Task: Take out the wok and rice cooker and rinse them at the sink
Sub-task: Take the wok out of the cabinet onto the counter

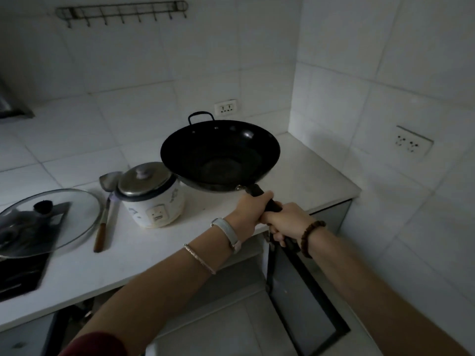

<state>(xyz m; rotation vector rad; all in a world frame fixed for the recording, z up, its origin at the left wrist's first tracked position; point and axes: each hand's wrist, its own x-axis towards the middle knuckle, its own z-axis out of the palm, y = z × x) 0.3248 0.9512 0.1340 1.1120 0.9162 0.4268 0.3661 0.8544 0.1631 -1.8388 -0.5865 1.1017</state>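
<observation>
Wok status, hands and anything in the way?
Left hand and right hand both grip the wok by its handle. It's held above the counter, close beside lidded rice cooker. The cabinet door hangs open below; sink not in view.

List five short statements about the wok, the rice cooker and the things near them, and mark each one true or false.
1. The left hand and the right hand both grip the long handle of the wok. True.
2. The wok rests on the stove. False: it is held up over the counter.
3. The rice cooker has its lid on. True.
4. The spatula lies inside the wok. False: the spatula lies on the counter, left of the rice cooker.
5. Nothing hangs on the hook rail on the wall. True.
</observation>
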